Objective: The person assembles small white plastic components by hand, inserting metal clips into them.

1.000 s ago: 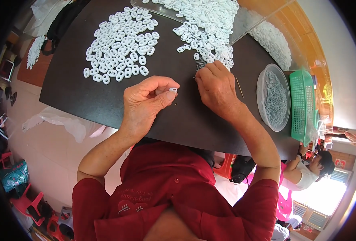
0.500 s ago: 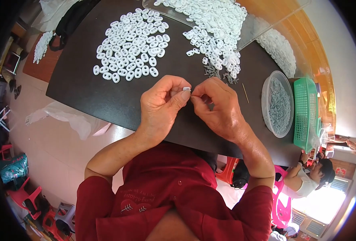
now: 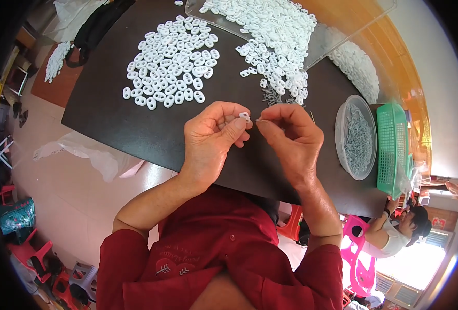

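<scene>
White piece (image 3: pixel 244 116), in left grip (image 3: pixel 208 139), beside right grip (image 3: pixel 295 140) (apart)

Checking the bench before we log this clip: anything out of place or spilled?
Nothing plainly damaged. One lone white piece lies at the picture's top edge, apart from the spread of white pieces. Small grey fasteners lie loose on the table, outside the round tub; possibly deliberate.
</scene>
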The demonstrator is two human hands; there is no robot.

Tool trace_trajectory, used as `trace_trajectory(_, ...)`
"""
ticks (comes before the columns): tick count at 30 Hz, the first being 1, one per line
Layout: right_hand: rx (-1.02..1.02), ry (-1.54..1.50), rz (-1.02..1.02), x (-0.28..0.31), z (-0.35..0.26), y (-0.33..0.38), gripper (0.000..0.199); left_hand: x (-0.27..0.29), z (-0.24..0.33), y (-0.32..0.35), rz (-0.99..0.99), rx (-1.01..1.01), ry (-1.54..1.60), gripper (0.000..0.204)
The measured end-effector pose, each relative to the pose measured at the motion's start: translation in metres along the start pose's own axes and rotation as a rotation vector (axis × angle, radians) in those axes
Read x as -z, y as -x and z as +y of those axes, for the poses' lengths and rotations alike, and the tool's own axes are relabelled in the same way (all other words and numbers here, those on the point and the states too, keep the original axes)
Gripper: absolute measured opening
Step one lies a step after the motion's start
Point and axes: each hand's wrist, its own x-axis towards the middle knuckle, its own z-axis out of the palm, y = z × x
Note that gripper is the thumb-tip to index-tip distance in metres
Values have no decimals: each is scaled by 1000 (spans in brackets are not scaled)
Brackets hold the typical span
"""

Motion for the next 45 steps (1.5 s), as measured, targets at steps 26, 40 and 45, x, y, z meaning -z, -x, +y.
trace_trajectory(26, 76, 55, -65, 5, -1, -3, 20, -7, -6, 3, -60, -179, -385, 13)
trace_trajectory(40, 114, 19, -96, 0, -2, -4, 18, -3, 2, -2, -24, -43, -123, 13)
trace_trajectory(45, 138, 56, -133, -2, 4, -8, 20, 2, 4, -4, -26, -41, -39, 18)
